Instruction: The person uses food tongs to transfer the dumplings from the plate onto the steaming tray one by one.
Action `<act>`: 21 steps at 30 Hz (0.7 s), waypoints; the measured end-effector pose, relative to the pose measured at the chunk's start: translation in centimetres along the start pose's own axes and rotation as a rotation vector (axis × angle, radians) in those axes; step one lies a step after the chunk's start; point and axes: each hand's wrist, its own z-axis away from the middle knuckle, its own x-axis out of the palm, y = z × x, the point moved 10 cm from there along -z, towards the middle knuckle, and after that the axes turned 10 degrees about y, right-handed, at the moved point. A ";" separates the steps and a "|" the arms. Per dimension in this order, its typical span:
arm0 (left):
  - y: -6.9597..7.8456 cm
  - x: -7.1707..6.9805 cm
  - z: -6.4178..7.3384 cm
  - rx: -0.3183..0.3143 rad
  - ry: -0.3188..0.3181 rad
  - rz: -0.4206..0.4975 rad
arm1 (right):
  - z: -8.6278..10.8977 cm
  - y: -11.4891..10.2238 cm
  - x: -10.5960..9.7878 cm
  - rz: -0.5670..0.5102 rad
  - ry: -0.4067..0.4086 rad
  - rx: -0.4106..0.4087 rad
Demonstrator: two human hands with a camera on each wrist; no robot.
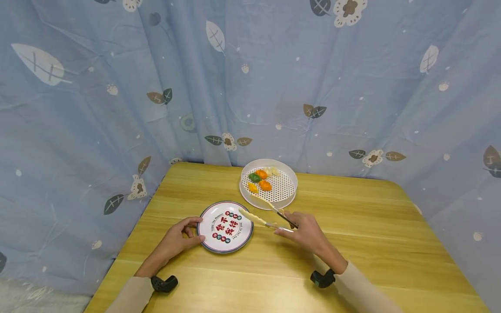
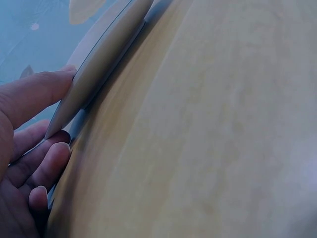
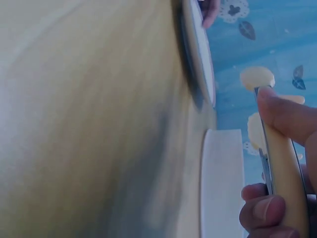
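My left hand pinches the left rim of a white plate with red lettering and a blue edge. In the left wrist view the thumb is on top of the rim and fingers are beneath it. My right hand grips food tongs with cream-coloured ends, nothing between their spread arms. One tong tip lies over the plate's right edge, the other over the near side of a white steamer basket. Several dumplings sit in that basket: orange, yellow, green and pale.
The wooden table extends right of the basket and in front of both hands. A blue patterned curtain hangs behind the table and along its sides. Black devices are worn on both wrists.
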 end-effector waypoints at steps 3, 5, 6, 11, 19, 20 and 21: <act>-0.1 0.0 0.0 0.002 0.001 0.002 | 0.7 -0.1 0.6 -0.023 -0.024 0.000; -0.2 0.0 -0.1 0.001 0.006 0.001 | 1.2 -0.1 1.0 -0.040 -0.039 0.000; -0.3 0.0 -0.1 -0.002 0.008 0.002 | 1.4 -0.1 1.2 -0.044 -0.046 -0.002; -0.2 0.1 -0.2 0.004 0.008 -0.003 | 2.2 -0.2 1.8 -0.066 -0.071 -0.002; -0.2 0.0 -0.1 -0.012 0.004 0.010 | 2.8 -0.6 2.8 -0.072 -0.092 -0.004; -0.2 0.0 -0.1 -0.012 0.001 0.007 | 2.8 -0.6 2.9 -0.074 -0.097 0.000; -0.2 0.0 -0.1 -0.013 0.002 0.001 | 2.9 -0.6 3.0 -0.075 -0.100 0.005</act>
